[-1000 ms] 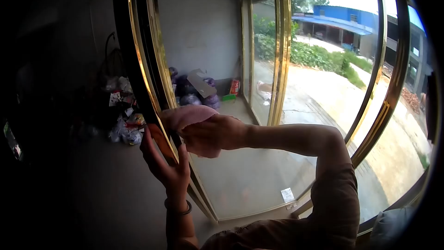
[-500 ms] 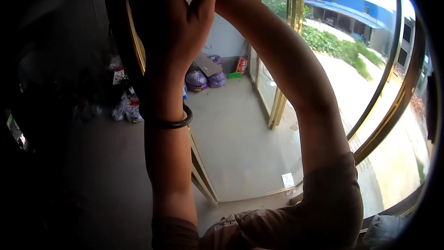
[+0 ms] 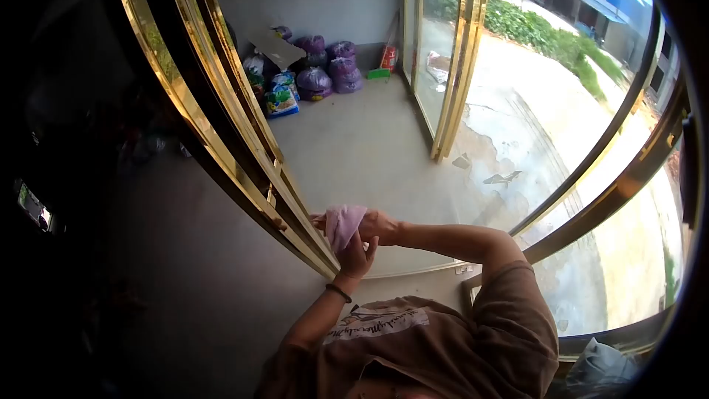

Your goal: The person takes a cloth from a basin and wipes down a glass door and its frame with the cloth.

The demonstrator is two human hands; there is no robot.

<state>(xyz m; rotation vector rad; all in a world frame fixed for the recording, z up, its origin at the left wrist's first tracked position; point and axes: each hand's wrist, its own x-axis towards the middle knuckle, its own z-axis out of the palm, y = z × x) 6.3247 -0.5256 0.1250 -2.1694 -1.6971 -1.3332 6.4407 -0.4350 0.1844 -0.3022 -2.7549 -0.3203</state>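
Observation:
A pink cloth (image 3: 344,223) is bunched between my two hands, low in front of my chest and beside the gold door frame (image 3: 292,225). My right hand (image 3: 381,227) reaches across from the right and grips the cloth, with its fingertips showing past the cloth's left side near the frame. From below, my left hand (image 3: 356,257) closes on the cloth's lower end, its thumb pointing up. A dark bracelet (image 3: 339,293) circles my left wrist. The cloth covers part of the fingers of both hands.
Purple filled bags (image 3: 315,83), a blue-green package (image 3: 281,102), a green dustpan (image 3: 379,74) and a red object (image 3: 388,58) stand by the back wall. Gold-framed glass (image 3: 449,66) borders the bright outdoor ground at right. The left side is very dark.
Both hands have come down from high overhead to chest height beside the door frame. The pink cloth now shows between them. The view has shifted, revealing more of the gold frame.

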